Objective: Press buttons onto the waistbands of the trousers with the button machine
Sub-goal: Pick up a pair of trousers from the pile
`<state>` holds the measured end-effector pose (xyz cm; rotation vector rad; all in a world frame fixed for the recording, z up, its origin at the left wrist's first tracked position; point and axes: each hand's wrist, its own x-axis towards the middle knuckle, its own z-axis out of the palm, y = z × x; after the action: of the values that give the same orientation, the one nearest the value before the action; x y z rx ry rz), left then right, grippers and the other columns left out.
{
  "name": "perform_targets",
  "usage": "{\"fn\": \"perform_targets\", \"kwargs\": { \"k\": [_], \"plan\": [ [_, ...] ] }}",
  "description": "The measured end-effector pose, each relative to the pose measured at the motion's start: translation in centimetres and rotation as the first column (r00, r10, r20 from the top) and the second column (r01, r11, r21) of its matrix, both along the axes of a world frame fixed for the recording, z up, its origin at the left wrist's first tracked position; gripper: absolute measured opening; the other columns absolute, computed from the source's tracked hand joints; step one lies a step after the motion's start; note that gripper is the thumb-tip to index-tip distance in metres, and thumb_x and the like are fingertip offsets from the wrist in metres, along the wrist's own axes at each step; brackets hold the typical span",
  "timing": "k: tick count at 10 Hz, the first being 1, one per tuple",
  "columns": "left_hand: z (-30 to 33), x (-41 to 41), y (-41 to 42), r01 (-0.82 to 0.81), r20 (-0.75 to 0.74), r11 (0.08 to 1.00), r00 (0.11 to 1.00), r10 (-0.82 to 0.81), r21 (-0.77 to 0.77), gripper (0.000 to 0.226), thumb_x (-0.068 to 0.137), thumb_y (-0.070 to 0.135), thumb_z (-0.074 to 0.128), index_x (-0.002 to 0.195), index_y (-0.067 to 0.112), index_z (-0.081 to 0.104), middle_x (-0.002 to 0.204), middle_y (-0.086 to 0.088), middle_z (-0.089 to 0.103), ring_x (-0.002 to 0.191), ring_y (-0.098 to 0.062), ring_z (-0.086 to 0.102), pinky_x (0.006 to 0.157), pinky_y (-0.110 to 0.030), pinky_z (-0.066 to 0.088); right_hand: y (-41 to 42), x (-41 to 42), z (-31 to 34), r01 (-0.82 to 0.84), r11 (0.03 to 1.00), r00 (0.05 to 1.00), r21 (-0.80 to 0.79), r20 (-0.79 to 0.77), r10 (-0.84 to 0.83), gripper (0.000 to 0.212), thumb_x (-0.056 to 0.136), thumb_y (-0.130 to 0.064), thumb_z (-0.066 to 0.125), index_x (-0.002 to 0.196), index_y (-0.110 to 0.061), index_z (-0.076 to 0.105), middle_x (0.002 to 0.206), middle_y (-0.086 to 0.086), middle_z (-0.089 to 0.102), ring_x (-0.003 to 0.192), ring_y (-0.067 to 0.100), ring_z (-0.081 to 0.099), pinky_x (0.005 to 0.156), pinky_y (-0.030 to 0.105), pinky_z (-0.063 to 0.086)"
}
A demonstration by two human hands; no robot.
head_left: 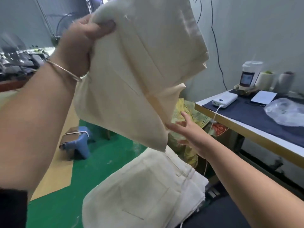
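The left hand point(82, 41) is gripping cream trousers point(139, 71), lifting them high above the stack point(144, 191); the right hand point(185, 130), fingers spread and holding nothing, is reaching under the hanging cloth. This looks like fetching or sorting (no button machine in view). Next: find the waistband.

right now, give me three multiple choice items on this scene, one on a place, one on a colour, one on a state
1. Where does the white power bank lie?
A. on the floor
B. on the table's dark cloth
C. on the trouser stack

2. What colour are the lifted trousers?
A. cream
B. navy
C. red

3. How is the left hand?
A. flat on the table
B. hanging idle
C. gripping the lifted trousers

Answers:
1 B, it rests on the dark cloth near the table edge.
2 A, the cloth is pale cream.
3 C, its fingers curl round the top edge, while the right hand reaches out open.
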<state>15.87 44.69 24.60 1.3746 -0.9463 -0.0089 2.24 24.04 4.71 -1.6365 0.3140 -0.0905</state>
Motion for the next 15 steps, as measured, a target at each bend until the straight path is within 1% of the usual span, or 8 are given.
{"fn": "perform_targets", "kwargs": {
  "k": [1,3,4,5,8,11,13,15],
  "plan": [
    [1.1,-1.1,-2.8,0.149,-0.090,0.986,0.984,-0.156,-0.071,0.019,0.096,0.009,0.051,0.112,0.006,0.062,0.092,-0.005,0.073,0.085,-0.021,0.069,0.079,-0.033,0.055,-1.1,-0.9,2.8,0.069,0.996,0.987,0.059,0.138,-0.077,0.144,0.040,-0.070,0.082,0.152,-0.039,-0.004,0.152,0.001,0.033,0.122,0.018,0.051,0.096,0.050,0.045],
    [0.0,-6.8,-11.8,0.558,-0.235,0.816,0.782,-0.578,-0.150,0.039,0.103,0.020,0.040,0.098,0.012,0.078,0.098,-0.008,0.075,0.093,-0.023,0.070,0.088,-0.037,0.054,-3.5,-9.8,5.9,0.202,0.972,0.978,0.121,0.033,-0.208,0.042,0.100,-0.025,0.044,0.137,-0.005,0.046,0.088,-0.012,0.055,0.068,-0.003,0.064,0.096,0.014,0.044],
    [-1.5,-11.6,-17.2,0.743,-0.410,0.646,0.541,-0.734,-0.178,0.045,0.104,0.032,0.038,0.107,0.003,0.072,0.102,-0.013,0.073,0.098,-0.024,0.070,0.085,-0.034,0.057,-5.0,-13.7,7.2,-0.008,0.144,0.811,0.990,0.091,-0.578,0.057,0.075,-0.049,0.073,0.120,-0.016,0.064,0.116,0.001,0.069,0.110,0.018,0.064,0.112,0.037,0.034],
    [-4.4,-16.9,-22.1,0.796,-0.470,0.606,0.538,-0.700,0.008,0.041,0.102,0.034,0.043,0.123,0.005,0.062,0.115,-0.012,0.068,0.102,-0.020,0.065,0.099,-0.035,0.051,-6.2,-18.7,9.1,0.466,0.780,0.760,0.417,0.261,-0.594,0.060,0.069,-0.054,0.078,0.118,-0.021,0.068,0.119,0.000,0.069,0.113,0.014,0.063,0.097,0.024,0.045],
    [-13.6,-25.2,-27.7,0.390,-0.196,0.115,0.671,-0.715,0.914,0.069,0.070,0.077,0.061,0.086,0.010,0.071,0.080,-0.004,0.076,0.071,-0.020,0.074,0.056,-0.022,0.054,-4.6,-35.2,3.3,0.718,0.688,0.647,-0.104,-0.266,-0.715,0.059,0.063,-0.066,0.066,0.102,-0.023,0.073,0.096,-0.015,0.073,0.075,-0.001,0.070,0.058,0.009,0.048],
    [-22.8,-25.0,-27.9,0.520,-0.358,-0.062,0.492,-0.793,0.852,0.078,0.075,0.063,0.071,0.141,0.032,0.043,0.114,0.007,0.066,0.104,-0.004,0.065,0.097,-0.032,0.052,-3.8,-37.9,6.3,0.481,0.836,0.721,-0.263,-0.425,-0.548,0.053,0.068,-0.068,0.067,0.110,-0.035,0.071,0.116,-0.016,0.068,0.109,0.003,0.062,0.104,0.029,0.043],
    [-20.9,-23.6,-28.5,0.809,-0.450,-0.018,0.308,-0.838,0.587,0.122,0.045,0.080,0.077,0.145,0.058,0.012,0.153,0.010,0.033,0.142,-0.006,0.029,0.114,-0.035,0.030,-4.8,-38.1,7.0,0.483,0.867,0.873,-0.118,-0.016,-0.488,0.054,0.054,-0.041,0.090,0.101,-0.019,0.076,0.105,0.004,0.074,0.104,0.017,0.068,0.090,0.033,0.052],
    [-19.1,-25.9,-29.0,0.929,-0.456,-0.015,0.168,-0.874,0.370,0.125,0.049,0.081,0.074,0.152,0.034,0.021,0.155,0.006,0.037,0.143,-0.017,0.033,0.118,-0.052,0.025,-4.6,-35.5,6.1,0.329,0.944,0.920,0.031,0.215,-0.328,0.041,0.062,0.001,0.075,0.101,-0.012,0.072,0.094,0.007,0.073,0.087,0.020,0.069,0.075,0.032,0.055]
  ]
}}
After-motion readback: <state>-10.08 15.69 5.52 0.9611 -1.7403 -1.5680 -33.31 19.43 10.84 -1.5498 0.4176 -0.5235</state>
